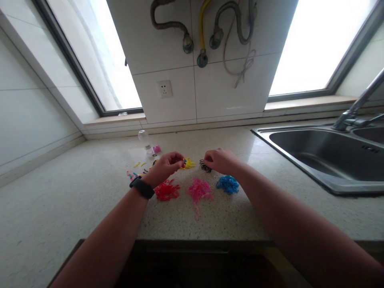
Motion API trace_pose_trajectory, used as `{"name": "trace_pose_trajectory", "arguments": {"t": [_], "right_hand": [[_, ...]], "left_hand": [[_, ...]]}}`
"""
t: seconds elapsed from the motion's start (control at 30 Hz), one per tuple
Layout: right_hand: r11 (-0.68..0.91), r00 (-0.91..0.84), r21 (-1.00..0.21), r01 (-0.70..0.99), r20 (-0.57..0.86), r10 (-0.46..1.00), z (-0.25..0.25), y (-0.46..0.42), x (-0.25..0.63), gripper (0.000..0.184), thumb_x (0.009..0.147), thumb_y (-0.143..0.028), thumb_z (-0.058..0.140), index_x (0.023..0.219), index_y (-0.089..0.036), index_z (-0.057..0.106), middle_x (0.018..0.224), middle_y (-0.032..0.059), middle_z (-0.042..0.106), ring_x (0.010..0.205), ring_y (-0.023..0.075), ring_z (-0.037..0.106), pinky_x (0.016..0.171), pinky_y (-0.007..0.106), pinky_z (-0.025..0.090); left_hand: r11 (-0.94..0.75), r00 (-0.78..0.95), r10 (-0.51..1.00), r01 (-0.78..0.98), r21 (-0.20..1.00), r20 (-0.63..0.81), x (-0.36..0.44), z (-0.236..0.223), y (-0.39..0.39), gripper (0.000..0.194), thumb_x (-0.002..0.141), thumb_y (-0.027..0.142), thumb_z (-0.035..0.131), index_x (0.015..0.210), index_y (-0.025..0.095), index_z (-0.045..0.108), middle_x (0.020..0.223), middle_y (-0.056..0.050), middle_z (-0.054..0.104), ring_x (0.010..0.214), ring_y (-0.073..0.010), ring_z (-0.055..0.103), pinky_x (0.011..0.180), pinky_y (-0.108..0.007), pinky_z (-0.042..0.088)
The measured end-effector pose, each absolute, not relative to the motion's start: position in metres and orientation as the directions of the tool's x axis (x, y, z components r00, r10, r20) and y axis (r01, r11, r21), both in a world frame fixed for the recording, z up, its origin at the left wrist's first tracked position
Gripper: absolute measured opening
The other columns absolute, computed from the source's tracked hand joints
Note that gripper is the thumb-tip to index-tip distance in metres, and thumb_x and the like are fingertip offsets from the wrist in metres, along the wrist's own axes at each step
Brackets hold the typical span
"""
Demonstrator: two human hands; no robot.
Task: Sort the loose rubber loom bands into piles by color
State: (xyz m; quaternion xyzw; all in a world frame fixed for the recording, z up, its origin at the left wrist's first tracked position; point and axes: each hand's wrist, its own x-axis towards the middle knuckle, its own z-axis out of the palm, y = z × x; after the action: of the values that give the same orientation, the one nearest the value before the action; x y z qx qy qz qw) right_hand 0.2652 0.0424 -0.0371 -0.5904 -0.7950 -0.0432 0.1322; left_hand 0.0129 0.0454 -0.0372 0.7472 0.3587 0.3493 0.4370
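My left hand point(168, 166), with a black watch on its wrist, is closed in a pinch on a few small rubber bands point(184, 161), blue and red ones showing at the fingertips. Just beyond them lies a pile of yellow rubber bands point(189, 163). My right hand point(220, 159) is closed over the black rubber bands point(205, 166); its fingertips touch that pile, and what they pinch is hidden. Nearer to me sit heaps of red rubber bands point(167, 190), pink rubber bands point(199, 189) and blue rubber bands point(228, 185).
Mixed loose bands point(132, 175) lie left of my left hand. Behind them are a clear plastic bottle point(144, 141), tipped over, and a small pink object point(157, 149). A steel sink point(300, 160) with a tap point(354, 110) is set into the counter point(99, 192) at right.
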Motion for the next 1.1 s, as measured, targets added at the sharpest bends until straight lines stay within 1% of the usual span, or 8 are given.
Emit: {"name": "trace_pose_trajectory", "arguments": {"t": [0.13, 0.23, 0.33, 0.43, 0.53, 0.63, 0.83, 1.1], "right_hand": [[0.279, -0.255, -0.083, 0.957, 0.227, 0.94, -0.038, 0.043, 0.266, 0.022, 0.085, -0.04, 0.057, 0.089, -0.027, 0.074, 0.09, 0.0047, 0.076, 0.078, 0.0215, 0.066, 0.059, 0.029, 0.034], [0.294, -0.254, -0.144, 0.945, 0.243, 0.936, -0.039, 0.044, 0.265, 0.021, 0.085, -0.04, 0.059, 0.09, -0.027, 0.074, 0.089, 0.0044, 0.075, 0.077, 0.0202, 0.065, 0.06, 0.029, 0.035], [0.407, -0.307, -0.322, 0.855, 0.319, 0.897, -0.04, 0.043, 0.258, 0.02, 0.086, -0.039, 0.06, 0.093, -0.025, 0.073, 0.085, 0.0021, 0.073, 0.071, 0.0155, 0.062, 0.061, 0.028, 0.036], [0.513, -0.347, -0.548, 0.661, 0.382, 0.856, -0.041, 0.04, 0.247, 0.023, 0.087, -0.04, 0.06, 0.097, -0.022, 0.071, 0.082, 0.0017, 0.071, 0.063, 0.0113, 0.056, 0.059, 0.026, 0.038], [0.517, -0.346, -0.718, 0.466, 0.39, 0.854, -0.044, 0.036, 0.235, 0.028, 0.086, -0.04, 0.062, 0.1, -0.018, 0.07, 0.081, 0.003, 0.07, 0.061, 0.0102, 0.053, 0.054, 0.024, 0.039], [0.487, -0.359, -0.811, 0.324, 0.371, 0.856, -0.047, 0.036, 0.227, 0.029, 0.084, -0.04, 0.065, 0.1, -0.017, 0.069, 0.081, 0.0035, 0.07, 0.06, 0.0103, 0.053, 0.051, 0.023, 0.041], [0.425, -0.345, -0.884, 0.194, 0.344, 0.873, -0.054, 0.041, 0.223, 0.03, 0.08, -0.042, 0.07, 0.096, -0.016, 0.068, 0.074, 0.0028, 0.068, 0.062, 0.0119, 0.058, 0.051, 0.024, 0.046], [0.463, -0.312, -0.854, 0.235, 0.385, 0.868, -0.058, 0.043, 0.22, 0.023, 0.079, -0.034, 0.069, 0.093, -0.016, 0.069, 0.072, 0.0012, 0.067, 0.059, 0.0101, 0.055, 0.053, 0.023, 0.044]], "left_hand": [[-0.356, 0.497, 0.842, 0.222, 0.908, 0.209, 0.014, -0.037, 0.045, 0.017, 0.086, 0.029, 0.062, 0.095, 0.015, 0.06, 0.079, 0.002, 0.054, 0.061, -0.0066, 0.04, 0.053, -0.02, 0.033], [-0.359, 0.501, 0.841, 0.234, 0.903, 0.205, 0.013, -0.038, 0.045, 0.018, 0.086, 0.03, 0.063, 0.095, 0.015, 0.06, 0.078, 0.002, 0.055, 0.061, -0.007, 0.041, 0.053, -0.02, 0.034], [-0.369, 0.506, 0.838, 0.247, 0.896, 0.206, 0.014, -0.039, 0.047, 0.019, 0.087, 0.032, 0.063, 0.096, 0.015, 0.061, 0.078, 0.001, 0.056, 0.062, -0.0075, 0.044, 0.054, -0.02, 0.036], [-0.372, 0.51, 0.834, 0.239, 0.897, 0.21, 0.015, -0.039, 0.047, 0.022, 0.086, 0.034, 0.065, 0.097, 0.015, 0.062, 0.08, 0.0, 0.06, 0.063, -0.008, 0.047, 0.055, -0.02, 0.037], [-0.355, 0.498, 0.843, 0.237, 0.904, 0.2, 0.018, -0.038, 0.045, 0.025, 0.086, 0.036, 0.067, 0.096, 0.014, 0.062, 0.079, -0.001, 0.062, 0.062, -0.0082, 0.048, 0.054, -0.021, 0.038], [-0.345, 0.493, 0.847, 0.221, 0.912, 0.201, 0.021, -0.037, 0.044, 0.025, 0.085, 0.037, 0.069, 0.094, 0.015, 0.061, 0.077, 0.0, 0.062, 0.061, -0.008, 0.048, 0.054, -0.021, 0.037], [-0.34, 0.478, 0.853, 0.206, 0.918, 0.209, 0.023, -0.038, 0.045, 0.025, 0.084, 0.038, 0.07, 0.091, 0.017, 0.057, 0.07, 0.003, 0.057, 0.058, -0.0078, 0.046, 0.052, -0.02, 0.034], [-0.365, 0.472, 0.85, 0.211, 0.907, 0.233, 0.023, -0.036, 0.043, 0.028, 0.083, 0.04, 0.07, 0.089, 0.017, 0.057, 0.071, 0.002, 0.057, 0.059, -0.008, 0.047, 0.053, -0.021, 0.035]]}}
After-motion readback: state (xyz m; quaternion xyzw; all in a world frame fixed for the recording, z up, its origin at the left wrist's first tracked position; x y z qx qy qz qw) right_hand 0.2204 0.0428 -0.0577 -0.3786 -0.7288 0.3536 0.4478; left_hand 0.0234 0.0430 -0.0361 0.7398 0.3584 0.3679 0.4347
